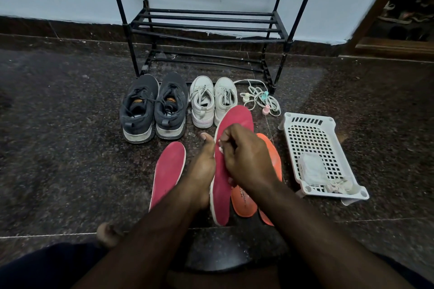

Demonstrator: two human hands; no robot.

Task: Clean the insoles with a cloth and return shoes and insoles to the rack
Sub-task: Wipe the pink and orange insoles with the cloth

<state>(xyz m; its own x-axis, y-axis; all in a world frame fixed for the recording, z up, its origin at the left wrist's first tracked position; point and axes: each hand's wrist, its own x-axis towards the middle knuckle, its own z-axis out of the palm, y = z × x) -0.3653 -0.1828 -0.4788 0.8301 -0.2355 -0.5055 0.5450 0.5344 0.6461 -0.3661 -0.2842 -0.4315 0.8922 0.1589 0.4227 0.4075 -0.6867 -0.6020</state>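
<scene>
My left hand (202, 166) grips the long red foam insole (231, 138) along its left edge, thumb up against the rim and fingers hidden behind it, holding it raised and tilted above the dark speckled stone floor (58, 148). My right hand (246, 157) lies over the middle of that same insole with fingers curled; a small bit of something pale shows at the fingertips, but I cannot tell whether it is a cloth. A second red insole (168, 171) lies flat on the floor just left of my left wrist. Under and to the right of the raised one, two orange insoles (242, 202) lie on the floor, partly covered. Ahead stand the pair of dark grey sneakers (152, 110) and, just beside them to the right, the pair of white sneakers (212, 103), all in front of the black metal shoe rack (206, 23) against the wall. A tangle of pale cord with pastel clips (260, 99) lies right of the white pair. A white perforated plastic basket (312, 134) sits to the right, with a crumpled whitish cloth (338, 186) in its near end.
</scene>
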